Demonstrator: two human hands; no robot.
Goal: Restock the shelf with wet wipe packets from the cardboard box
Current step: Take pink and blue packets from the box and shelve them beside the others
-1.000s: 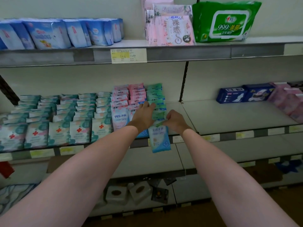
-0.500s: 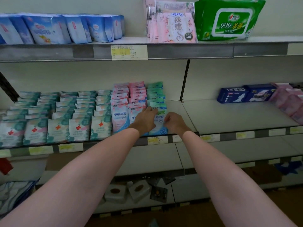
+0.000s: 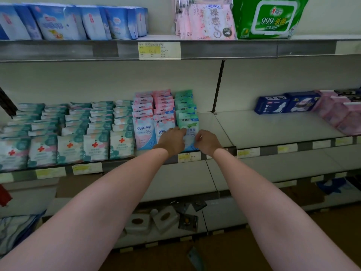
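1. Where the middle shelf (image 3: 273,132) meets its front lip, I see both hands on the front green wipe packet (image 3: 188,124), which stands upright with its long axis vertical, its printed face toward me and its header at the top.
2. My left hand (image 3: 172,140) lies over the packet's lower left part, fingers bent against its face; I cannot tell if they truly clamp it.
3. My right hand (image 3: 207,142) is at the packet's right edge with curled fingers; its grip is hidden too.
4. The packet heads the green row (image 3: 184,100), just right of the pink rows (image 3: 154,106).
5. Teal red-cross packets (image 3: 68,133) fill the shelf's left part.
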